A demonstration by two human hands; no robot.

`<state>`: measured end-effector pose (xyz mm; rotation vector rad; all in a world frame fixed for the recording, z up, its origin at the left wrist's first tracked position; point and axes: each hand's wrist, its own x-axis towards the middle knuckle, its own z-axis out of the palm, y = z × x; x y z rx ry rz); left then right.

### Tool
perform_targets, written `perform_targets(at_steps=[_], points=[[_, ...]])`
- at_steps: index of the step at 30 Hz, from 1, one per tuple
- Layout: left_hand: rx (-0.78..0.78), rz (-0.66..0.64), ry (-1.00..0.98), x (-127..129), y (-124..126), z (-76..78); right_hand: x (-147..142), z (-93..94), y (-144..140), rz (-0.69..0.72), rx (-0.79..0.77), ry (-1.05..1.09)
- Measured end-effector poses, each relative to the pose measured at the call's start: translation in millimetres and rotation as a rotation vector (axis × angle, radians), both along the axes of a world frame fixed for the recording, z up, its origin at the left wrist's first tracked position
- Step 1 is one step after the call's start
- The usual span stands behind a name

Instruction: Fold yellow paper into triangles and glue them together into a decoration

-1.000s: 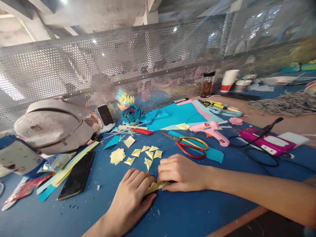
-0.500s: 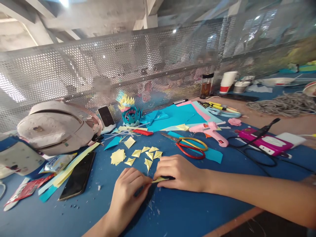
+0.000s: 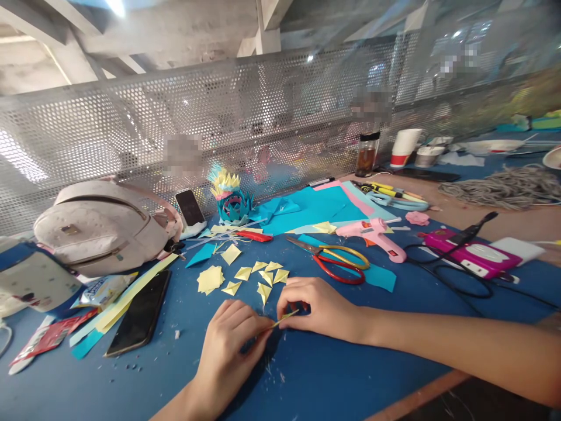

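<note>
Folded yellow paper piece (image 3: 284, 318): you are now lifting it off the worktop (image 3: 350, 374), left hand (image 3: 232, 345) and right hand (image 3: 315, 307) fingers pinching its ends.

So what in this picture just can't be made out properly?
All in the head view:
- Yellow paper piece: seen edge-on between left hand and right hand, so its fold shape is hidden.
- White pouch: cut off by the left edge.
- Behind the mesh screen: blurred patches, nothing readable.
- Jar: contents too small to tell.
</note>
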<state>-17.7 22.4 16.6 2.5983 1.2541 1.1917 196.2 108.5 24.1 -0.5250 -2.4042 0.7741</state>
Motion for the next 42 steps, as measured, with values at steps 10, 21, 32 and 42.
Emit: perform_targets(at_steps=[10,21,32,42], points=[[0.005,-0.013,-0.004,1,-1,-0.6,-3,-3.1,0,0.044,0.084,0.126],[0.003,0.006,-0.022,-1,1,1.4,-1,-1.9,0,0.059,0.112,0.038],[0.008,-0.014,-0.018,0,-1,1.2,-2,-1.0,-3,0.053,0.157,0.084],[0.02,-0.001,-0.063,3,-13,10.7,-3,0.3,-3,0.06,0.133,0.122]])
